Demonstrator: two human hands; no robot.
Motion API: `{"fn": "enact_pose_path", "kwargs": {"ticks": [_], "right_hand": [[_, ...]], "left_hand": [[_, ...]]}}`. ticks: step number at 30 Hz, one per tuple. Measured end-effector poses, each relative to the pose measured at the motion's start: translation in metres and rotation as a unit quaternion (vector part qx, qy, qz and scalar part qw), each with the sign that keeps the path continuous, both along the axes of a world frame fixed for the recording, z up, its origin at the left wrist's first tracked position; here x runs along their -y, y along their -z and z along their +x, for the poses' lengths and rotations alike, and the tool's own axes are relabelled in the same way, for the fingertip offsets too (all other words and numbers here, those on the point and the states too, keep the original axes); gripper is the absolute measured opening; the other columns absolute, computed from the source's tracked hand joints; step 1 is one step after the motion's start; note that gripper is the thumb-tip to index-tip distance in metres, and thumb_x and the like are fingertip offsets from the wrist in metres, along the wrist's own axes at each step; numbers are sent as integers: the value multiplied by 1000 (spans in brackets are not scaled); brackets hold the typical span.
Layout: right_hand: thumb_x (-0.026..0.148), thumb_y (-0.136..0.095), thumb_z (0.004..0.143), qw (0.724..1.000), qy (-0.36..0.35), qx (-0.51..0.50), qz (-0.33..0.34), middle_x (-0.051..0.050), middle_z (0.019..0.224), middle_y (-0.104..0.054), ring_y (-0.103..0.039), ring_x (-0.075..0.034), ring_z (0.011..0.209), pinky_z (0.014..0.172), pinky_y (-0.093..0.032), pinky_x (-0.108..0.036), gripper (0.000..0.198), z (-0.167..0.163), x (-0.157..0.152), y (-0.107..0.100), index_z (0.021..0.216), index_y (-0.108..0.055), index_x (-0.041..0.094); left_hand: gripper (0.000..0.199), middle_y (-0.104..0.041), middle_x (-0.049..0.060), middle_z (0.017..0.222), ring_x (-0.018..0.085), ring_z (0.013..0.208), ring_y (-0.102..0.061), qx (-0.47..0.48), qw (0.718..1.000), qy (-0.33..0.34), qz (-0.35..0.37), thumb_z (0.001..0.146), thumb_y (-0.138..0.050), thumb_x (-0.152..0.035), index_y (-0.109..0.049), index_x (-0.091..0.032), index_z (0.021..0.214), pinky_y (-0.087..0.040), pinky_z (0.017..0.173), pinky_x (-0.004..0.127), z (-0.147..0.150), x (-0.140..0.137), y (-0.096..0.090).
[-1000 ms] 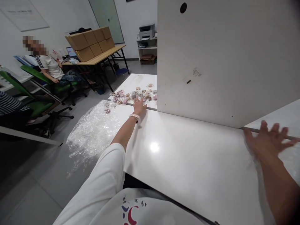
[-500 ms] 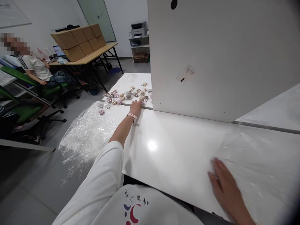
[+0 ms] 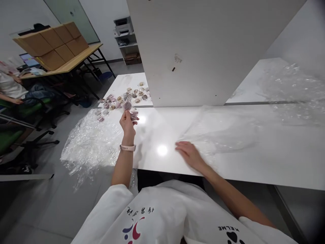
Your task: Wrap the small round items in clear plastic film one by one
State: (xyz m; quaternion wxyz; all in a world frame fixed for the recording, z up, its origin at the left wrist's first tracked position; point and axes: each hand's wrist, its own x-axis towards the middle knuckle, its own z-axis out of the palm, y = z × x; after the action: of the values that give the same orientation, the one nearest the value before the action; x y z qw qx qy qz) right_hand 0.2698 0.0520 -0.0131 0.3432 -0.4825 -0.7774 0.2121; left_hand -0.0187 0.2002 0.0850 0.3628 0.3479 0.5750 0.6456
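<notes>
My left hand (image 3: 128, 124) is closed on small wrapped discs (image 3: 127, 106), pinkish-purple in clear film, held above the table's left part. One disc shows over the fingertips and more show beside the fingers. My right hand (image 3: 191, 155) lies low over the white table (image 3: 157, 135), its fingers stretched out to the left and slightly blurred. A thin clear plastic sheet or bag (image 3: 223, 134) spreads from near those fingertips to the right. Behind my left hand, several more wrapped discs (image 3: 137, 100), purple, brown and yellowish, are scattered on the table.
A heap of crumpled clear plastic (image 3: 88, 145) hangs over the table's left end. An upright white panel (image 3: 188, 67) stands along the back. More crumpled plastic (image 3: 297, 88) lies at right. Cardboard boxes (image 3: 56, 44) stand on a wooden desk, where a person (image 3: 12, 86) sits.
My left hand has lifted from the scattered discs and come nearer with discs in it. The right hand has moved left, and the clear plastic now reaches farther left. The view has turned right.
</notes>
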Motion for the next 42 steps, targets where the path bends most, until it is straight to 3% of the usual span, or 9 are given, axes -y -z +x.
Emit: {"fn": "enact_pose_path", "kwargs": {"ticks": [4, 8, 17, 23, 28, 32, 37, 39, 42], "right_hand": [[26, -45, 100, 978, -205, -40, -21, -4, 127, -67, -60, -20, 119, 100, -50, -40, 29, -56, 29, -25, 114, -70, 27], [31, -45, 100, 990, -138, 7, -10, -7, 135, -61, -54, -23, 128, 105, -47, -46, 35, -43, 54, -30, 131, -61, 27], [66, -54, 88, 967, -3, 256, -4, -6, 162, -27, -32, -31, 146, 109, -43, -46, 86, 69, 122, 0, 159, -18, 32], [37, -54, 97, 963, 20, 248, 104, -7, 158, -36, -33, -28, 145, 110, -41, -47, 61, 57, 113, 9, 154, -34, 31], [17, -54, 94, 962, 18, 199, 188, -11, 145, -53, -47, -27, 136, 105, -45, -47, 45, 49, 110, 11, 139, -53, 22], [8, -51, 92, 962, -2, 149, 227, -8, 125, -68, -59, -23, 121, 102, -47, -43, 31, 44, 116, -25, 115, -66, 21], [13, -52, 94, 967, -57, 109, 225, -2, 86, -73, -67, -15, 82, 84, -51, -31, 19, 55, 82, -110, 100, -68, 22], [21, -55, 95, 964, -41, 130, 230, -2, 82, -72, -65, -15, 75, 73, -50, -30, 14, 62, 45, -136, 96, -69, 22], [34, -50, 100, 958, -35, 189, 212, -1, 83, -72, -66, -17, 79, 81, -49, -36, 26, 56, -29, -164, 91, -71, 22]], "left_hand": [[40, -75, 7, 90, 9, 56, -63, 34, 989, 132, 56, 87, -62, -57, -67, -18, 91, -41, 42, 19, 49, 88, -14], [46, -74, 8, 82, 14, 59, -66, 50, 940, 333, -58, 83, -66, -59, -73, -16, 100, -49, 45, 23, 86, 131, 15], [38, -67, 4, 74, 8, 50, -53, -19, 981, 155, -113, 86, -69, -46, -75, -16, 108, -47, 43, 22, 29, 99, 70], [32, -68, 8, 80, 11, 62, -58, -102, 983, 130, -78, 96, -55, -37, -75, -16, 109, -49, 54, 24, 60, 98, 67], [30, -57, 12, 136, 29, 118, -58, -431, 879, 202, 30, 99, -47, -28, -71, -25, 117, -54, 89, 45, 74, 105, 73], [34, -41, 9, 155, 33, 143, -36, -557, 760, 321, 93, 102, -40, -30, -65, -25, 124, -39, 109, 57, 73, 131, 79], [52, -31, 6, 161, 33, 150, -23, -550, 697, 457, 62, 98, -45, -54, -50, -30, 143, -27, 118, 55, 56, 150, 54], [59, -39, 4, 157, 31, 148, -29, -510, 699, 500, 43, 91, -53, -62, -50, -32, 142, -29, 117, 52, 51, 147, 45], [37, -67, 7, 125, 29, 125, -53, -412, 799, 438, 4, 88, -61, -56, -69, -25, 105, -43, 103, 46, 57, 138, 44]]}}
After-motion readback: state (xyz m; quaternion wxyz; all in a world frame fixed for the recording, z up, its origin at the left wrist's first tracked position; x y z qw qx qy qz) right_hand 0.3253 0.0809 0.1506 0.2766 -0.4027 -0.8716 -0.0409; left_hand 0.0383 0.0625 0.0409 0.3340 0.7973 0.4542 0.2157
